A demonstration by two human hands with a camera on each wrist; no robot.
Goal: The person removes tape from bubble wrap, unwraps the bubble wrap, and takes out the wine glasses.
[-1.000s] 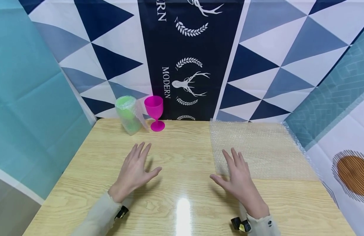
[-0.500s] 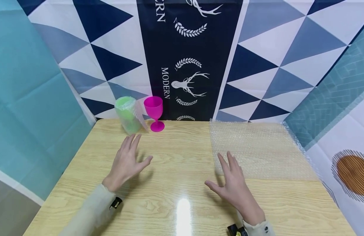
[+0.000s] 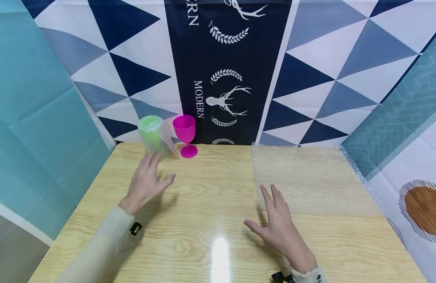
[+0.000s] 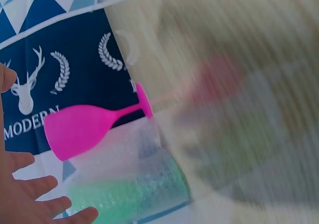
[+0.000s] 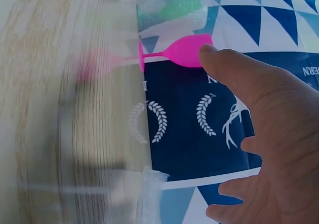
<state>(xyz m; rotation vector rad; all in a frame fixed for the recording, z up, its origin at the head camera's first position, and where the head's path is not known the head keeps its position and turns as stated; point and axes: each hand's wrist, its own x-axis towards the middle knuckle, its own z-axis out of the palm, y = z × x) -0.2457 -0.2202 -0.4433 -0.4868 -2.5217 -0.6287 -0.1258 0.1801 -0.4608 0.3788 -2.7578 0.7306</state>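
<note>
At the back left of the table stands a bright green object wrapped in bubble wrap (image 3: 152, 133); the green shows through the clear film. Just right of it a magenta goblet (image 3: 185, 129) stands upright on its foot. My left hand (image 3: 142, 182) is nearest the wrapped object, its fingertips overlapping its lower part in the head view; contact cannot be told. Its fingers are spread and hold nothing. Over the table at the right, my right hand (image 3: 281, 228) has spread fingers and a thumb pointing left, beside the near left corner of a flat bubble wrap sheet (image 3: 313, 181).
The wooden table (image 3: 189, 243) has a bright light reflection near its front. A patterned cloth backdrop (image 3: 225, 59) rises behind its back edge, with teal cloth (image 3: 44, 118) along the left side. A white cloth with a brown circle (image 3: 424, 208) hangs at the right.
My left hand has moved forward and left, toward the wrapped green object. My right hand has shifted slightly left and nearer me. The goblet and the wraps have stayed put.
</note>
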